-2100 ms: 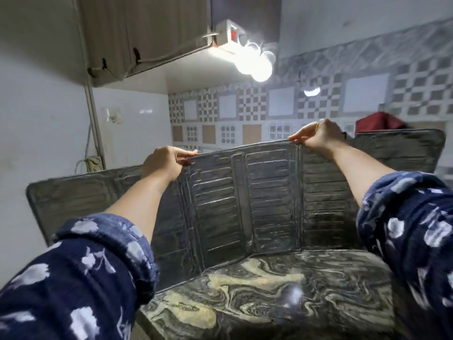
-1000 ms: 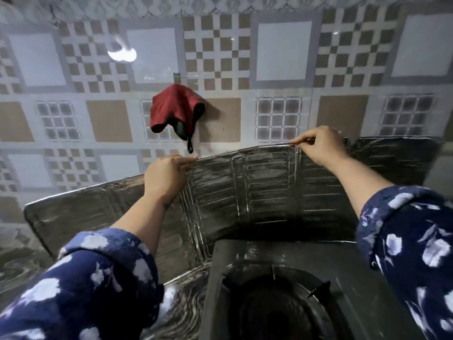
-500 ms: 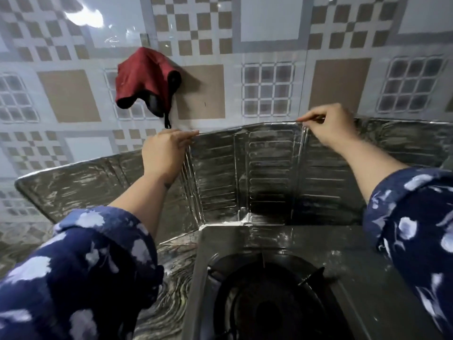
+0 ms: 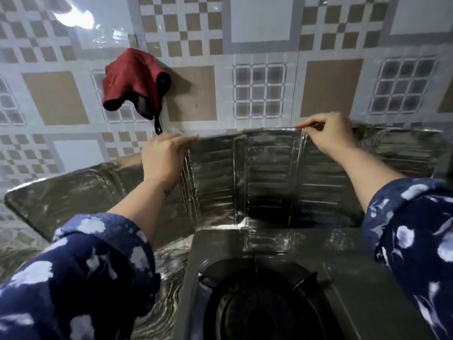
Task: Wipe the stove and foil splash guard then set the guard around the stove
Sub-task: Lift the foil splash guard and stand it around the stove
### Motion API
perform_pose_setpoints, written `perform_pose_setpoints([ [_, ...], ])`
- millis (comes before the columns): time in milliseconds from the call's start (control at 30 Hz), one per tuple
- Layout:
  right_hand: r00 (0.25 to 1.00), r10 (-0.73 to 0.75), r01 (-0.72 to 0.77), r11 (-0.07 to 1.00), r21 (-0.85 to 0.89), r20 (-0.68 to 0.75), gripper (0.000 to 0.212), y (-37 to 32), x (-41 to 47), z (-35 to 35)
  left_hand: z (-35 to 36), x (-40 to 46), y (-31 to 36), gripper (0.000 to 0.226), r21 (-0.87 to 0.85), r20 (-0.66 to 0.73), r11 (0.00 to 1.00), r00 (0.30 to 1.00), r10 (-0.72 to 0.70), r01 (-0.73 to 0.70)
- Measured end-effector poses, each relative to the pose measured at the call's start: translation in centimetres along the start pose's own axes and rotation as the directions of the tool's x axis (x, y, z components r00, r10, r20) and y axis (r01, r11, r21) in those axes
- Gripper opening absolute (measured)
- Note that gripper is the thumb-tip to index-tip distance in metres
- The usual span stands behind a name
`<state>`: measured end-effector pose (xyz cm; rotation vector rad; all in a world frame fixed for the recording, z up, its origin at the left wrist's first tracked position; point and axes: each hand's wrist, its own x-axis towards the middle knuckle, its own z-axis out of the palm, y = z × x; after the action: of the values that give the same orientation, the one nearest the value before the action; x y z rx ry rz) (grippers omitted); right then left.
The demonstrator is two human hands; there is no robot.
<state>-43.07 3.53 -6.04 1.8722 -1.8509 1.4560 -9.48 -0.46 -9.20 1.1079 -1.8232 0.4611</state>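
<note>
The silver foil splash guard (image 4: 264,177) stands upright behind the dark single-burner stove (image 4: 269,285), its ribbed middle panel facing me. Its left wing (image 4: 73,192) slants out over the counter and its right wing (image 4: 397,155) runs toward the wall. My left hand (image 4: 164,158) pinches the guard's top edge at the left fold. My right hand (image 4: 328,136) pinches the top edge at the right fold. The guard's bottom edge sits just behind the stove's rear rim.
A red and black cloth (image 4: 134,82) hangs on the patterned tiled wall (image 4: 259,45) above the guard's left part. The marbled counter (image 4: 157,303) shows left of the stove. The burner's pan support (image 4: 259,298) lies below my arms.
I carried the guard from the bare marbled counter over to the stove. It now stands behind the stove and slightly lower against the wall, both hands still on its top edge.
</note>
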Motion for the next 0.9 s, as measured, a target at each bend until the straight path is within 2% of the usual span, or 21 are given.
perform_pose_setpoints([
  [67,1.000,-0.018,0.019,1.000,0.011,-0.015,0.015,-0.5,0.7,-0.4,-0.4,0.8,0.2,0.028,0.014,-0.040,0.999,0.999,0.037,-0.036],
  [167,1.000,-0.022,0.023,1.000,0.019,-0.012,0.014,-0.7,0.4,-0.4,-0.9,0.5,-0.2,0.029,0.048,-0.026,0.997,0.998,0.054,-0.053],
  [400,1.000,0.011,-0.011,0.999,0.046,0.004,0.014,-1.6,-1.8,1.7,-1.2,-2.8,-1.4,0.027,0.062,0.032,0.998,0.999,-0.010,0.008],
  [800,0.993,-0.104,0.106,0.994,-0.018,0.059,0.017,-7.8,-0.7,3.1,-4.6,-5.8,-4.8,0.027,0.061,-0.052,0.988,0.989,-0.136,0.139],
  [900,0.990,-0.131,0.130,0.991,0.021,0.055,0.016,-9.5,-0.7,4.3,-6.2,-5.8,-6.3,0.026,0.117,-0.094,0.983,0.987,-0.128,0.138],
])
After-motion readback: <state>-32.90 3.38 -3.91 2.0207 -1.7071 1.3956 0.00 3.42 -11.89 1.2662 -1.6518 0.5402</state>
